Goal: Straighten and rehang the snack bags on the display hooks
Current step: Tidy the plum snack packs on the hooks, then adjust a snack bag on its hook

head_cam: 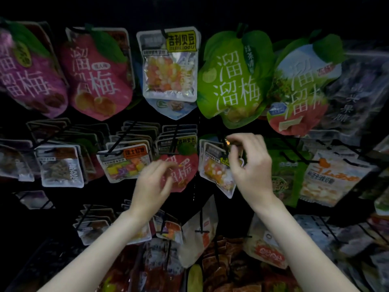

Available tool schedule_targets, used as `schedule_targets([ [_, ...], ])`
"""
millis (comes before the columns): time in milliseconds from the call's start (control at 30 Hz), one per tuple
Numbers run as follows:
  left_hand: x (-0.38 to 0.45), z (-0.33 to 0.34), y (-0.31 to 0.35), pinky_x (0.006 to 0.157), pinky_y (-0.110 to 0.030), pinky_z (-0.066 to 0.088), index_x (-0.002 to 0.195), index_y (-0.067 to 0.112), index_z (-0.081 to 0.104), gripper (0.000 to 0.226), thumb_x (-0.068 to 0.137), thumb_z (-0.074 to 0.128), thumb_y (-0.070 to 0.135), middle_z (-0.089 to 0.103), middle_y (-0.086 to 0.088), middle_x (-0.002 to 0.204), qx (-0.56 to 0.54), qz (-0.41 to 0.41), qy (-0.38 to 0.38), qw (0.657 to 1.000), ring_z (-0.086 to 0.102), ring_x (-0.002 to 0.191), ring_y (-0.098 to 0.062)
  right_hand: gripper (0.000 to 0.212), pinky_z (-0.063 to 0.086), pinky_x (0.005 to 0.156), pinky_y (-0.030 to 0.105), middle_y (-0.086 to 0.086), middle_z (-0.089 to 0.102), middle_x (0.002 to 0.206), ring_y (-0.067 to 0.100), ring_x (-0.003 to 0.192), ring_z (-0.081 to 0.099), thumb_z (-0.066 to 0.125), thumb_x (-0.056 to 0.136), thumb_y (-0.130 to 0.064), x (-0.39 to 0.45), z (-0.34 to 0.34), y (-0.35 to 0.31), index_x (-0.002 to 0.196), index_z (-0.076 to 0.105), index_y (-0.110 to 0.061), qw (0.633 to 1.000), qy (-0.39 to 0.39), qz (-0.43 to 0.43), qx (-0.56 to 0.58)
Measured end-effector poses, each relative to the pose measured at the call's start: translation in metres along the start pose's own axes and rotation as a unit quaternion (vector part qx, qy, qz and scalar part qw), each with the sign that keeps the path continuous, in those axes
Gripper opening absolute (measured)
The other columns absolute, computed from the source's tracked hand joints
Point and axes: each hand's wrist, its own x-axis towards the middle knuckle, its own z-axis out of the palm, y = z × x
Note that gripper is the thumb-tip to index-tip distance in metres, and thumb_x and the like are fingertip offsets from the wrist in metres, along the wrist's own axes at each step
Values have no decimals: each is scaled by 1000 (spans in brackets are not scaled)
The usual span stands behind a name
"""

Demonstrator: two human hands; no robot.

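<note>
Both hands work at the middle row of the display rack point(200, 127), near its centre. The right hand point(250, 165) has its fingers curled round the top edge of a clear candy bag point(212, 171), pinching it by the header close to the black hook point(224, 144) it hangs from. The left hand point(153, 182) is raised in front of a red plum bag point(183, 167) on the neighbouring hook to the left; its fingers are loosely bent and blurred, and I cannot tell whether they touch the bag or grip anything. The clear candy bag looks light and floppy: thin glossy film with loose sweets settled in the lower part, so the weight sits low and the body will likely swing and twist if held by a corner. The film is probably slippery, while the flat printed header seems stiffer. The sound place to take hold is that header, on either side of the hang hole, so the hole stays open and square to the hook tip. The red plum bag hangs tilted and partly covers the bags behind it.
</note>
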Motion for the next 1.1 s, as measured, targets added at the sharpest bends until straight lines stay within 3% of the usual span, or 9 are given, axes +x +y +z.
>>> schedule_targets([
  [133, 3, -5, -26, 79, -29, 42, 111, 9, 58, 22, 89, 53, 10, 54, 2, 102, 5, -126, 50, 991, 55, 99, -20, 27, 35, 92, 18, 12, 61, 113, 21, 106, 55, 49, 89, -5, -1, 36, -27, 114, 59, -1, 981, -187, 12, 40],
  [233, 18, 0, -36, 91, -32, 40, 131, 10, 44, 47, 87, 62, 16, 52, -10, 122, 27, -195, -33, 980, 48, 115, -26, 55, 21, 114, 28, 10, 30, 149, 23, 138, 27, 46, 91, -3, -6, 77, -19, 143, 29, -6, 932, -351, 88, -7],
  [300, 33, 5, -38, 95, -43, 42, 134, 11, 43, 50, 88, 61, 21, 56, -14, 121, 46, -220, -88, 970, 50, 113, -30, 64, 19, 116, 36, 9, 22, 152, 27, 140, 20, 47, 88, 0, -3, 96, -6, 147, 21, -8, 917, -382, 114, -24],
  [367, 43, 5, -34, 90, -42, 44, 127, 10, 54, 37, 91, 57, 20, 62, -14, 115, 53, -224, -91, 969, 54, 110, -32, 64, 20, 114, 38, 9, 26, 150, 29, 139, 22, 49, 86, -2, -2, 108, 6, 145, 25, -9, 916, -381, 118, -30],
  [567, 16, -24, -24, 72, -25, 29, 106, 10, 65, 19, 91, 58, 19, 59, 4, 94, 32, -67, -86, 994, 46, 98, -18, 50, 32, 108, 34, 5, 40, 135, 20, 128, 38, 58, 87, -13, -15, 93, 4, 134, 40, -15, 938, -325, 117, 34],
  [733, 10, -61, -34, 75, -18, 30, 97, 11, 66, 15, 90, 58, 21, 60, 6, 89, 43, 27, -179, 983, 45, 90, -9, 19, 47, 84, 25, -1, 64, 109, 11, 100, 58, 59, 90, -17, -20, 83, -20, 109, 63, -16, 896, -407, 162, 76],
  [800, 5, -78, -43, 70, -17, 35, 93, 20, 65, 8, 90, 58, 22, 58, 16, 85, -7, -8, -181, 983, 49, 82, -2, 10, 50, 86, 30, -5, 66, 99, 9, 95, 60, 60, 90, -18, -21, 85, -35, 97, 67, -18, 888, -415, 162, 114],
  [900, 6, -114, -60, 61, -13, 41, 81, 31, 60, 13, 89, 61, 22, 62, 22, 71, -137, -108, -128, 976, 58, 69, 6, 5, 48, 79, 18, -8, 68, 89, 1, 84, 62, 64, 87, -15, -15, 91, -67, 89, 67, -18, 883, -362, 209, 212],
  [1100, 36, -186, -79, 67, -26, 47, 80, 16, 64, 14, 89, 58, 7, 64, -3, 75, -341, -253, 10, 905, 58, 68, -12, 6, 48, 63, 21, -1, 67, 79, 4, 66, 61, 62, 88, -11, 16, 129, -147, 84, 66, -15, 859, -170, 338, 344],
])
